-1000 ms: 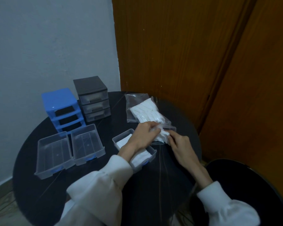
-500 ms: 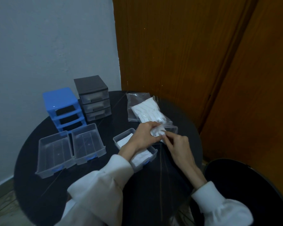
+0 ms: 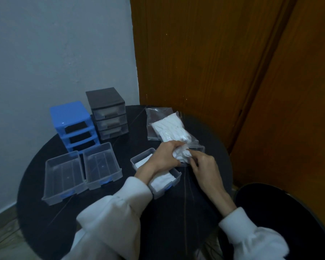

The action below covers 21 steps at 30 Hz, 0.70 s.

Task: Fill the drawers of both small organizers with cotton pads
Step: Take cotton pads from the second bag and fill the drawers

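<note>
Just beyond the left hand (image 3: 164,159), a wad of cotton pads (image 3: 182,155) now sits bunched between both hands, having apparently come free of the bag (image 3: 169,128), the right hand (image 3: 204,166) pinching it, ready for the part-filled drawer (image 3: 174,178) below.

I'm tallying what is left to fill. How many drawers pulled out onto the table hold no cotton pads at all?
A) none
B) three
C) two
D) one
C: the two clear drawers beside the blue organizer are bare inside, while the third drawer under the left hand already holds white pads.
</note>
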### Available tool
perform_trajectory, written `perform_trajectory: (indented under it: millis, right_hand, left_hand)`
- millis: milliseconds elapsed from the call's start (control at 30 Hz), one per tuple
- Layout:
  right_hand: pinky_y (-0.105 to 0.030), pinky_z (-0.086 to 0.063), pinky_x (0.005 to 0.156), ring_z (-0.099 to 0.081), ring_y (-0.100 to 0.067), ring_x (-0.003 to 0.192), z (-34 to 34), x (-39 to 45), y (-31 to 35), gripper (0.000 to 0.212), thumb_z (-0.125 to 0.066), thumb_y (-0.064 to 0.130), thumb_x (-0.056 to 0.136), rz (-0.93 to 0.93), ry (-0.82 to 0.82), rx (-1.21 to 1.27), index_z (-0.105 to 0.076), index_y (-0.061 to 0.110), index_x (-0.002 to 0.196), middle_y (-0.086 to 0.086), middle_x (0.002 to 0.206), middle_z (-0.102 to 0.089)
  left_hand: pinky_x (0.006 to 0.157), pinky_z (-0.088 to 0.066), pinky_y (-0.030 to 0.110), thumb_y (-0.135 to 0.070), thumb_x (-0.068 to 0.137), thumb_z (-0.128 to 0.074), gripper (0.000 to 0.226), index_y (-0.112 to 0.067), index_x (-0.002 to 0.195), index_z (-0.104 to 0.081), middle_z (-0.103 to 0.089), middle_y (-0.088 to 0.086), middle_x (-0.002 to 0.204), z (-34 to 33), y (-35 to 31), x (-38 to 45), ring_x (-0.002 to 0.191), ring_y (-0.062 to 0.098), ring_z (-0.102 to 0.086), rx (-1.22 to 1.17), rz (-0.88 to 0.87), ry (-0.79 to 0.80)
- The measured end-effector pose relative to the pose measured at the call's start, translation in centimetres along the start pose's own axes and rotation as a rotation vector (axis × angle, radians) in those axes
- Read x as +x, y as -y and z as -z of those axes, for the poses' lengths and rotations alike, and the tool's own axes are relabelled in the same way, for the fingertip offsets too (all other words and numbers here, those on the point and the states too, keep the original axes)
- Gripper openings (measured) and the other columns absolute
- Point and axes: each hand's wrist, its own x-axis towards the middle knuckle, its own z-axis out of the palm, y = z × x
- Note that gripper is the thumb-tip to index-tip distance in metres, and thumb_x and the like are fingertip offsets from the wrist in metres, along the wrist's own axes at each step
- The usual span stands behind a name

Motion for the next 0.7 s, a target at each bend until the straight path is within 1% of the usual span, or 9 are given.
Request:
perform_trajectory:
  millis: [100,200,233,333,400,467,567,633,700]
  right_hand:
    - [-0.032,-0.050,0.071,-0.065,-0.020,0.086,0.9,-0.1,-0.3,0.022,-0.054,0.005,0.090,-0.003,-0.019,0.024,-0.066,0.013,0.107,-0.006,0.098,-0.069]
    - [-0.027,-0.049,0.081,-0.062,-0.014,0.095,2.2,-0.2,-0.3,0.028,-0.050,0.003,0.092,0.011,-0.009,0.071,-0.063,0.013,0.114,-0.002,0.110,-0.066]
    - [-0.024,-0.048,0.082,-0.061,-0.011,0.095,2.6,-0.2,-0.3,0.028,-0.048,0.003,0.093,0.009,-0.008,0.089,-0.062,0.013,0.115,-0.001,0.110,-0.065]
    - [-0.021,-0.048,0.072,-0.060,-0.004,0.082,3.9,-0.4,0.2,0.021,-0.045,0.006,0.095,-0.008,-0.038,0.202,-0.056,0.015,0.110,0.003,0.096,-0.063]
    - [-0.016,-0.047,0.067,-0.059,0.000,0.080,4.5,-0.4,0.7,0.015,-0.046,0.008,0.096,-0.003,-0.072,0.277,-0.053,0.018,0.106,0.010,0.087,-0.060]
    - [-0.012,-0.044,0.063,-0.058,0.002,0.078,4.8,-0.1,1.2,0.013,-0.048,0.009,0.095,0.022,-0.098,0.307,-0.054,0.019,0.101,0.013,0.083,-0.059]
    - [-0.014,-0.046,0.064,-0.059,-0.002,0.079,4.8,0.6,2.1,0.012,-0.051,0.010,0.094,0.035,-0.111,0.320,-0.058,0.019,0.099,0.009,0.087,-0.060]
    - [-0.016,-0.046,0.066,-0.058,-0.003,0.081,4.2,1.1,2.7,0.012,-0.054,0.011,0.092,0.008,-0.112,0.343,-0.061,0.016,0.101,0.004,0.093,-0.061]
    - [-0.014,-0.045,0.066,-0.059,-0.005,0.082,3.5,1.6,3.5,0.014,-0.056,0.013,0.091,-0.049,-0.075,0.403,-0.062,0.013,0.104,0.002,0.097,-0.062]
  left_hand:
    - [0.074,-0.033,0.005,0.003,0.074,-0.067,0.060,-0.013,0.131,-0.053,-0.060,0.005,0.123,0.0,0.1,-0.1,0.099,0.006,-0.050,0.003,-0.003,-0.006]
    - [0.074,-0.032,0.004,0.002,0.075,-0.067,0.061,-0.015,0.132,-0.052,-0.058,0.003,0.125,0.1,0.3,0.0,0.101,0.005,-0.049,-0.012,-0.012,-0.006]
    - [0.075,-0.031,0.004,0.000,0.076,-0.067,0.062,-0.016,0.133,-0.051,-0.057,0.002,0.126,0.1,0.4,0.0,0.103,0.006,-0.049,-0.009,-0.014,-0.004]
    - [0.084,-0.031,0.005,-0.004,0.077,-0.070,0.069,-0.020,0.139,-0.044,-0.049,0.000,0.138,0.1,0.6,-0.2,0.121,0.012,-0.048,-0.011,-0.028,-0.009]
    - [0.093,-0.031,0.007,-0.005,0.077,-0.070,0.071,-0.020,0.141,-0.041,-0.045,-0.001,0.142,0.4,0.6,-0.5,0.127,0.012,-0.044,-0.054,-0.039,-0.022]
    - [0.099,-0.026,0.007,-0.006,0.079,-0.068,0.069,-0.020,0.141,-0.041,-0.042,-0.001,0.144,0.9,0.7,-1.0,0.130,0.010,-0.040,-0.057,-0.067,-0.069]
    - [0.093,-0.032,0.008,-0.004,0.086,-0.059,0.055,-0.021,0.137,-0.045,-0.048,-0.001,0.138,2.3,1.6,-2.2,0.120,0.004,-0.045,-0.046,-0.057,-0.178]
    - [0.093,-0.035,0.012,-0.003,0.089,-0.055,0.046,-0.020,0.131,-0.052,-0.052,-0.001,0.134,3.6,2.7,-3.0,0.116,0.002,-0.048,-0.023,-0.021,-0.233]
    - [0.092,-0.036,0.014,-0.003,0.089,-0.055,0.040,-0.018,0.127,-0.056,-0.057,-0.001,0.128,5.0,4.1,-3.9,0.111,0.002,-0.050,0.038,0.022,-0.262]
